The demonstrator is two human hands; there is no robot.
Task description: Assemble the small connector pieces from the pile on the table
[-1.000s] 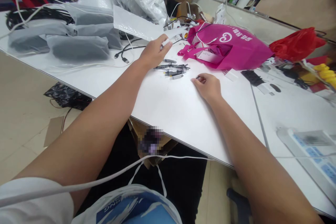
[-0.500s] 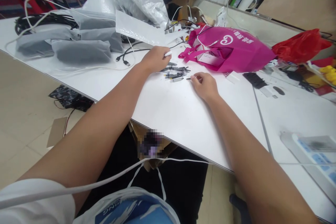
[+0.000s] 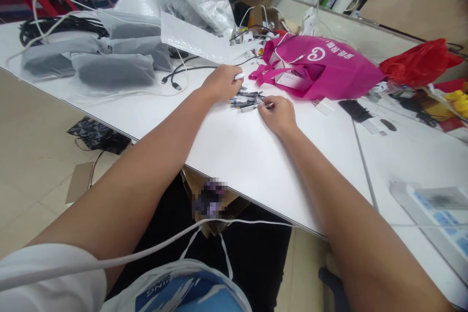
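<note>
Several pens (image 3: 245, 101) lie in a loose pile on the white table (image 3: 234, 148). At the pile's upper left, my left hand (image 3: 224, 83) is closed around a white pen-like object (image 3: 239, 76), whose end sticks out past the fingers. My right hand (image 3: 278, 113) is at the pile's right edge, thumb and index finger pinched together. What is between those fingertips, if anything, is too small to make out.
A pink bag (image 3: 329, 68) lies beyond the pile, with a red plastic bag (image 3: 420, 64) to its right. Grey packages (image 3: 115, 72) and black cables (image 3: 176, 78) are at the left. A white cord (image 3: 146, 255) crosses in front of me.
My right hand has moved slightly left and up, onto the pile's right edge. My left hand has shifted a little to the right, still holding the white object.
</note>
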